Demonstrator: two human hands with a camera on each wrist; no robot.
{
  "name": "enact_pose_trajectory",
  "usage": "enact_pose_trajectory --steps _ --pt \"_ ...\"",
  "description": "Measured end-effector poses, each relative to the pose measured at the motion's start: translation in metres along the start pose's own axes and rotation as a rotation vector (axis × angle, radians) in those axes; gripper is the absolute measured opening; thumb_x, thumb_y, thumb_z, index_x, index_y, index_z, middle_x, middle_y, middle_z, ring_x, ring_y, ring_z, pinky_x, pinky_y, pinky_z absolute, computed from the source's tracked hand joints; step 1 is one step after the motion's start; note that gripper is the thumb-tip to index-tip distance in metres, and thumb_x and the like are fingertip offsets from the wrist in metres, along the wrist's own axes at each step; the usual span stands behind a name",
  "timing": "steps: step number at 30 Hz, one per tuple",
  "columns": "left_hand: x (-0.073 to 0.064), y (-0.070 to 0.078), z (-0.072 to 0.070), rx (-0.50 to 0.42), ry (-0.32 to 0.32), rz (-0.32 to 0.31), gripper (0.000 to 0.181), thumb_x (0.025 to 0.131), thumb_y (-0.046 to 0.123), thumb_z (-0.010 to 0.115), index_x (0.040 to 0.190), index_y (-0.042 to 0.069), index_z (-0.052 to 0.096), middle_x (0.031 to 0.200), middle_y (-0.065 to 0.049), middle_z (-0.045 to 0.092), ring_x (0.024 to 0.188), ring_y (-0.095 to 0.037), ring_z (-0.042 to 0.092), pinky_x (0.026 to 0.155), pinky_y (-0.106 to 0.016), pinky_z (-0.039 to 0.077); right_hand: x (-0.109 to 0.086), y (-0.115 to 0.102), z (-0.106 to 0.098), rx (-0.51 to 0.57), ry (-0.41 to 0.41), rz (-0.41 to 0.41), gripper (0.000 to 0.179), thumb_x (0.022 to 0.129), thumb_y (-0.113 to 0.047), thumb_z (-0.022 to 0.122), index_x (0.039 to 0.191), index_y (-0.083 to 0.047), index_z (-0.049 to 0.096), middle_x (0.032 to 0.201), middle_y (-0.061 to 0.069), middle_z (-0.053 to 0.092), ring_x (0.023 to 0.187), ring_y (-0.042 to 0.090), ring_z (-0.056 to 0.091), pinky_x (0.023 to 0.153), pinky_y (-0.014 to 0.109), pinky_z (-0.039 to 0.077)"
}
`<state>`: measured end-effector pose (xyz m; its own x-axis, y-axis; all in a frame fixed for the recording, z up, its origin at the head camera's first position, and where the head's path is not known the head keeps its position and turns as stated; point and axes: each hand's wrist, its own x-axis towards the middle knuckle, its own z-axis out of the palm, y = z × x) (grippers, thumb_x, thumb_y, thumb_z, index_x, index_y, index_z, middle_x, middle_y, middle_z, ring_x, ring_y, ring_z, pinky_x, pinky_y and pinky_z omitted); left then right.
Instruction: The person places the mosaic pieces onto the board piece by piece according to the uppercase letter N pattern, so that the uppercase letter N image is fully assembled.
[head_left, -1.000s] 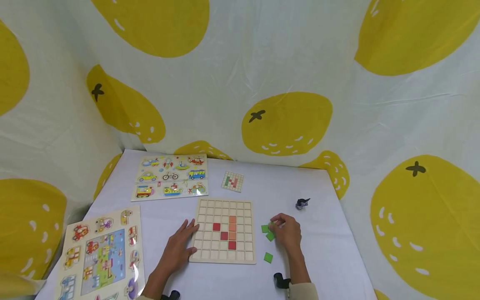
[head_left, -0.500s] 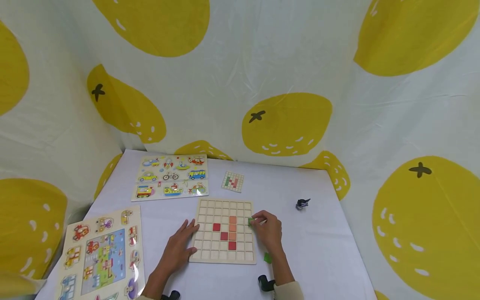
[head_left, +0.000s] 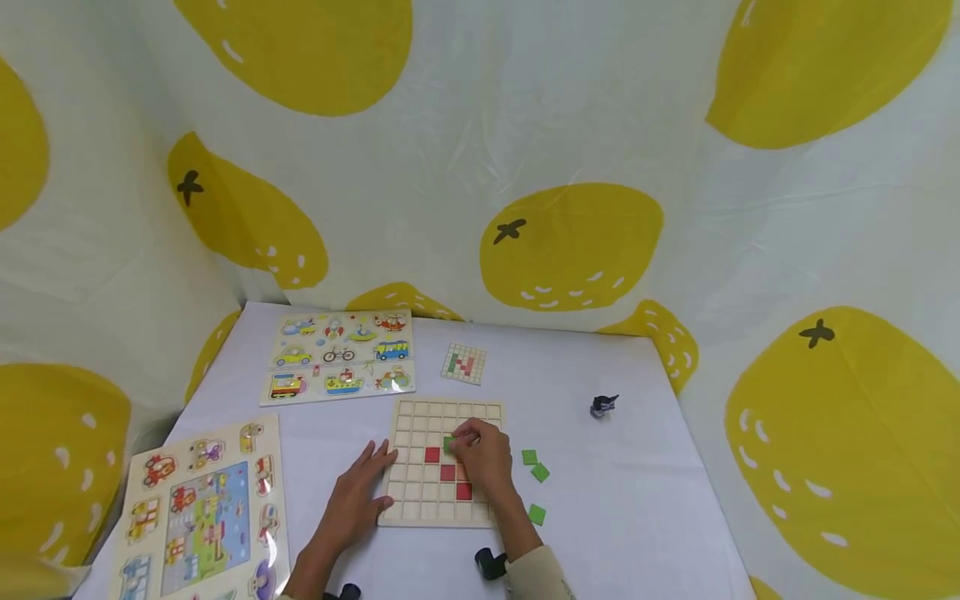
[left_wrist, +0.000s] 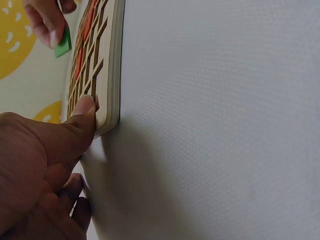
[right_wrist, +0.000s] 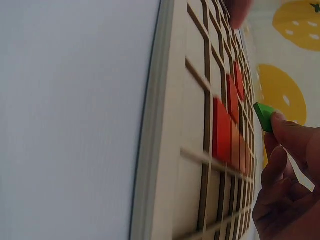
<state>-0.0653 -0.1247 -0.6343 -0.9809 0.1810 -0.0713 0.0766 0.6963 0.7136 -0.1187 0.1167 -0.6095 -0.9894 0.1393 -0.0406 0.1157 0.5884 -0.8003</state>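
My right hand (head_left: 483,457) pinches a green square tile (head_left: 449,444) between thumb and fingertips over the middle of the wooden grid board (head_left: 408,510). In the right wrist view the green tile (right_wrist: 264,116) is held tilted above the board, apart from it. Red tiles (head_left: 432,455) lie in a diagonal in the grid cells. Orange tiles (right_wrist: 235,143) sit beside them, mostly hidden by the hand in the head view. My left hand (head_left: 358,490) rests against the board's left edge with spread fingers. Its thumb (left_wrist: 84,107) touches the rim near a corner.
Loose green tiles (head_left: 540,472) lie right of the board. Behind it is a small pattern card (head_left: 464,363). A vehicle puzzle (head_left: 337,354) lies at the back left, another picture puzzle (head_left: 202,508) at the front left. A small dark figurine (head_left: 603,406) stands at the right.
My right hand has picked up a green tile from the loose ones and carried it left, over the middle of the board. The left hand has stayed at the board's edge.
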Motion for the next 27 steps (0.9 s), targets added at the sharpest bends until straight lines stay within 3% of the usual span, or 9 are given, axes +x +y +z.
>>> enact_pose_trajectory --steps 6,12,20,27 --pt "-0.001 -0.001 -0.002 0.001 0.020 0.023 0.083 0.078 0.002 0.090 0.153 0.014 0.057 0.169 -0.007 0.043 0.162 -0.039 0.030 0.122 -0.070 0.034 0.000 -0.015 0.025 -0.024 -0.021 -0.046 0.013 0.084 -0.016 0.088 0.090 -0.021 0.078 0.073 -0.009 0.069 0.066 0.004 0.058 0.057 0.025 0.044" --pt "0.000 -0.002 -0.001 -0.008 0.028 0.041 0.081 0.079 0.001 0.089 0.153 0.013 0.057 0.169 -0.008 0.044 0.162 -0.040 0.031 0.122 -0.070 0.035 0.006 -0.024 0.044 -0.065 -0.008 -0.012 0.015 0.083 -0.018 0.090 0.086 -0.023 0.077 0.069 -0.013 0.067 0.062 0.003 0.056 0.056 0.026 0.043" --pt "0.001 0.000 -0.001 0.001 0.036 0.042 0.082 0.078 0.001 0.090 0.152 0.012 0.058 0.169 -0.009 0.044 0.161 -0.041 0.032 0.121 -0.070 0.036 0.011 -0.032 0.052 -0.118 0.022 0.038 0.012 0.085 -0.021 0.088 0.084 -0.023 0.076 0.069 -0.013 0.068 0.061 0.005 0.058 0.058 0.028 0.043" --pt "0.000 -0.002 0.002 0.010 0.059 0.061 0.081 0.077 0.002 0.091 0.151 0.011 0.059 0.168 -0.010 0.046 0.159 -0.041 0.034 0.120 -0.070 0.037 0.015 -0.041 0.052 -0.159 -0.013 0.016 0.015 0.084 -0.019 0.088 0.088 -0.016 0.074 0.072 -0.008 0.068 0.064 0.008 0.059 0.059 0.032 0.044"
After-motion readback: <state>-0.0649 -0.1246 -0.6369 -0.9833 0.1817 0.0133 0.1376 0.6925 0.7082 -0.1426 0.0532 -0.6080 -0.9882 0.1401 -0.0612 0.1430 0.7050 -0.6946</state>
